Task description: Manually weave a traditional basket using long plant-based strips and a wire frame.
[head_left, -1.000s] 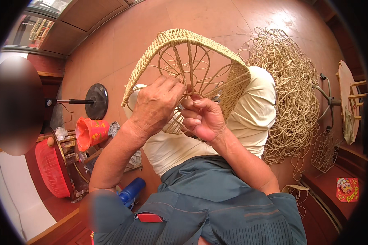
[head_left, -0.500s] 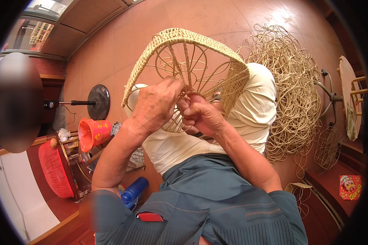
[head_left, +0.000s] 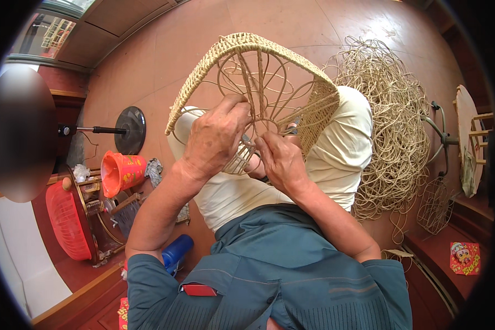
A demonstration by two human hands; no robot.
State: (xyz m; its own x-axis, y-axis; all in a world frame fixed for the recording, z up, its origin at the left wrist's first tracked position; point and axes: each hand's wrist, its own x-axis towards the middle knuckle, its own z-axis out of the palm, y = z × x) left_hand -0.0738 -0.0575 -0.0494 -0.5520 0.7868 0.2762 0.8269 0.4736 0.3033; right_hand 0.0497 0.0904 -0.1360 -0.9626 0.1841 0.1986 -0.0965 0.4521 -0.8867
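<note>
A large half-woven basket point(head_left: 253, 41) of pale cord rests across my lap, its wide braided rim facing away from me. Bare brown spokes point(head_left: 260, 82) run inward from that rim to a small ring point(head_left: 267, 122) in the middle. My left hand point(head_left: 217, 135) is closed at the left side of the ring, fingertips curled around the spokes there. Just below the ring, my right hand point(head_left: 281, 164) pinches the basket's strands between thumb and fingers, knuckles up. The fingers partly hide the exact strand in each grip.
A big tangled heap of cord point(head_left: 393, 132) lies on the floor to the right, beside a wire basket point(head_left: 435, 204). At left are a round black stand base point(head_left: 130, 131), a red bucket point(head_left: 121, 170), a red plastic basket point(head_left: 66, 220) and a blue bottle point(head_left: 177, 248).
My right hand has turned from palm-up curled fingers to knuckles-up, just below the ring. The left hand stays beside the spokes. The basket has shifted slightly, exposing more of the ring.
</note>
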